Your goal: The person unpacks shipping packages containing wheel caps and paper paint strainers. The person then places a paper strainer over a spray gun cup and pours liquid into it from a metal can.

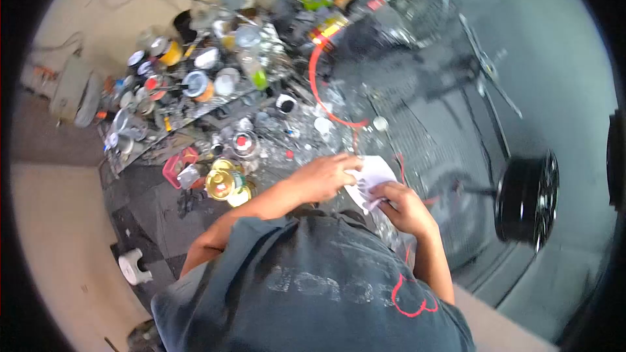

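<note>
A white sheet, which looks like paper or thin cloth, is held between my two hands in front of my chest. My left hand has its fingers closed on the sheet's upper left edge. On the lower right side, my right hand grips the same sheet between thumb and fingers. Faint dark marks show on the sheet near my right fingers. Gold-coloured cans stand to the left of my left forearm, next to a pink container.
A cluttered bench with many cups, cans and bottles spreads at the upper left. A red hose curves beyond my hands. At the right, a black wheel rim is mounted on a bar. A white stool stands lower left.
</note>
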